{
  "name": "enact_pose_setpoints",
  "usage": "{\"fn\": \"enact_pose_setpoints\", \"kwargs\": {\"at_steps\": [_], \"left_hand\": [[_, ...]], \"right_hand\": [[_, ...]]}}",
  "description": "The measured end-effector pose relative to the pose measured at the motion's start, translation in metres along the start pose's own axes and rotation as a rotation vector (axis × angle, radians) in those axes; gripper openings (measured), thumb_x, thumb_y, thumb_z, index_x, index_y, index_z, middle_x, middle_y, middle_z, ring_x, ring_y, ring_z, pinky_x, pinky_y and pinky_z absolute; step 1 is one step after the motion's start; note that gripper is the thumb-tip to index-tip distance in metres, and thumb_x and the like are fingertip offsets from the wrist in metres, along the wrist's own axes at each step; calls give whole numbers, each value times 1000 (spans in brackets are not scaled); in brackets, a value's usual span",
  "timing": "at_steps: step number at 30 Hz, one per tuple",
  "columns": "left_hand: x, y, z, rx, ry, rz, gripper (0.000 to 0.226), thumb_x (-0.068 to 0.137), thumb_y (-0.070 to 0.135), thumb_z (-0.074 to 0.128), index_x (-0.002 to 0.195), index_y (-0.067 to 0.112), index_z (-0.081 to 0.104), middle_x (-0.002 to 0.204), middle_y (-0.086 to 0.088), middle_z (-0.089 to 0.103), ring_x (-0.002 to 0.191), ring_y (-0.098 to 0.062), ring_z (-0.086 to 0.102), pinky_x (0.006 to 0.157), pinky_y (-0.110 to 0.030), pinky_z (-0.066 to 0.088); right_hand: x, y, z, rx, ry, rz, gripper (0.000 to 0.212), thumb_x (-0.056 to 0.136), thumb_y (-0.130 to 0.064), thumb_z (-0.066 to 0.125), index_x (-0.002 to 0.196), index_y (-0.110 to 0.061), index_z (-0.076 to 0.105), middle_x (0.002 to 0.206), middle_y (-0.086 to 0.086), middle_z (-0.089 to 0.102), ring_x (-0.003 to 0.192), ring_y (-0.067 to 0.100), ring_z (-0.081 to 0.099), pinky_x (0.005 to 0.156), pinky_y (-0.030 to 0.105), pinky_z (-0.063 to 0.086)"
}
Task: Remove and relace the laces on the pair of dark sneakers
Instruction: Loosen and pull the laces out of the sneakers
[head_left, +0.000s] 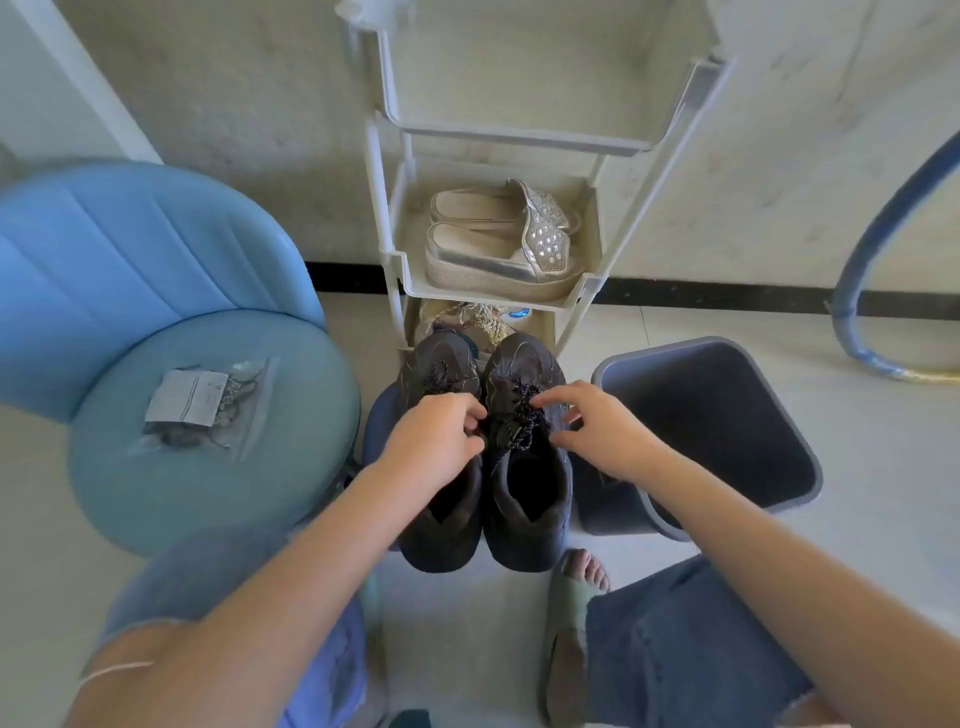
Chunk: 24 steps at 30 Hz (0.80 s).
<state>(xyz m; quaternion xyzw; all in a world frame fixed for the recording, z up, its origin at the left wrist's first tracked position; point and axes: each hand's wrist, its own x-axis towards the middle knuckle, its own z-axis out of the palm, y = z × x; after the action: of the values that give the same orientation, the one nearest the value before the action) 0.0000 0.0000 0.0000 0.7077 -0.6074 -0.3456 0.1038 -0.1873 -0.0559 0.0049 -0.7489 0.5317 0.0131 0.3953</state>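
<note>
The dark fabric sneakers (530, 519) stand side by side before the white plastic shoe rack (493, 292). My left hand (436, 431) and right hand (602, 431) curl onto one shoe's speckled dark lace (524, 426), apparently pinching it. A hard tug could snag an eyelet, I fear, and the grey plastic bin (753, 441) crowds my right.

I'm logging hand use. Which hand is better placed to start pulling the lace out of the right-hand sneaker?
Probably the right hand: its fingers reach the speckled lace on that sneaker, while the left hand sits curled at the shoe's edge.
</note>
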Motion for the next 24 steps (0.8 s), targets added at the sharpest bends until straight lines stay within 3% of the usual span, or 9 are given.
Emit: {"fn": "enact_pose_setpoints", "kwargs": {"at_steps": [5, 8, 11, 13, 16, 18, 20, 22, 24], "left_hand": [[15, 5, 17, 157, -49, 140, 51, 88, 18, 62, 137, 23, 47, 128, 1, 53, 114, -19, 52, 98, -35, 43], [26, 2, 20, 165, -53, 143, 41, 88, 21, 62, 128, 23, 55, 119, 1, 60, 114, -21, 53, 96, -38, 44], [26, 7, 18, 63, 60, 126, 18, 90, 19, 60, 108, 20, 62, 92, 2, 64, 91, -18, 59, 80, -33, 49], [26, 12, 16, -51, 149, 117, 9, 92, 22, 57, 98, 16, 61, 84, 1, 63, 81, -17, 58, 73, -30, 45], [32, 19, 7, -477, 191, -46, 17, 95, 27, 52, 95, 13, 61, 78, 2, 60, 74, -13, 58, 73, -29, 47], [39, 22, 2, -777, 145, -149, 24, 98, 27, 48, 97, 7, 62, 75, 0, 59, 73, -12, 59, 72, -27, 52], [43, 22, 3, -894, 129, -202, 27, 101, 21, 40, 100, 4, 60, 73, -2, 60, 68, -12, 58, 65, -24, 51], [45, 19, 8, -660, 89, -182, 26, 100, 9, 35, 109, 9, 60, 87, -3, 67, 74, -14, 59, 65, -24, 47], [45, 12, 19, -293, -26, -109, 36, 94, 0, 35, 113, 16, 61, 107, -1, 66, 92, -17, 61, 77, -24, 45]], "right_hand": [[9, -4, 10, -268, 38, -100, 33, 86, -25, 68, 118, -29, 60, 117, -6, 46, 99, 16, 55, 84, 35, 50], [16, -2, 10, -322, 118, -137, 19, 87, -36, 65, 103, -26, 66, 103, -9, 56, 94, 15, 57, 78, 34, 49], [20, 4, 7, 95, 194, -30, 10, 89, -31, 65, 86, -23, 71, 85, -6, 68, 82, 15, 64, 81, 36, 54], [21, 6, 1, 396, 233, 40, 12, 92, -22, 62, 84, -17, 70, 81, 7, 71, 75, 27, 68, 75, 37, 57], [20, 2, -9, 792, 298, 139, 16, 97, -13, 51, 86, -8, 61, 85, 16, 73, 67, 25, 69, 61, 29, 58], [19, -3, -18, 882, 409, 134, 18, 99, -11, 46, 85, -8, 57, 71, 9, 71, 58, 16, 65, 56, 24, 56], [18, -6, -28, 955, 522, 63, 16, 100, -13, 45, 89, -8, 56, 63, 6, 68, 52, 17, 62, 55, 27, 56], [17, -8, -42, 1186, 570, -46, 16, 101, -15, 43, 93, -7, 54, 66, 8, 67, 55, 20, 63, 62, 33, 58], [20, -6, -52, 1448, 513, -159, 23, 104, -19, 37, 100, -4, 54, 82, 13, 69, 67, 24, 67, 74, 37, 58]]}}
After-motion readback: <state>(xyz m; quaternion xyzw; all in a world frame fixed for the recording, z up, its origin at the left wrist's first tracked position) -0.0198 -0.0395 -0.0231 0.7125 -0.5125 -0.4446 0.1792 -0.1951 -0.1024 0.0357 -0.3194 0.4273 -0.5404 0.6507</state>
